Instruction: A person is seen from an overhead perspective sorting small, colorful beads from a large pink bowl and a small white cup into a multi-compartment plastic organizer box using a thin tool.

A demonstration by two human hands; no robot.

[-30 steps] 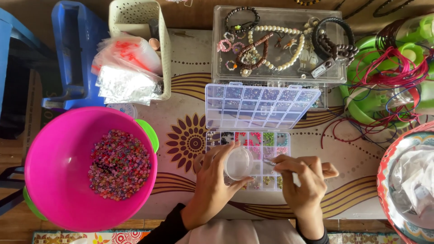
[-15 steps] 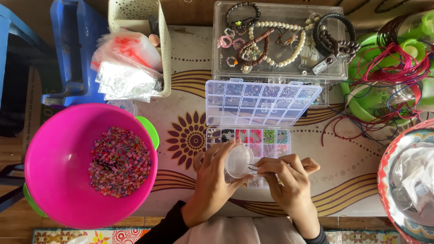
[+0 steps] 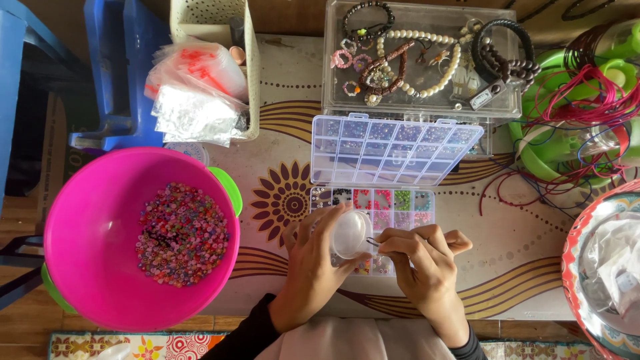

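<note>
Both hands meet over the open bead box (image 3: 373,200) on the table (image 3: 507,253): the left hand (image 3: 313,267) grips a small clear round tub (image 3: 350,233); the right hand (image 3: 423,263), just beside it, pinches something too small to tell.

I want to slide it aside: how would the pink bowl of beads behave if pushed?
The pink bowl looks like thin plastic, so probably light and easy to slide on the smooth mat. Its loose beads would likely shift. A wide, rounded shape suggests it may rock rather than tip.
</note>
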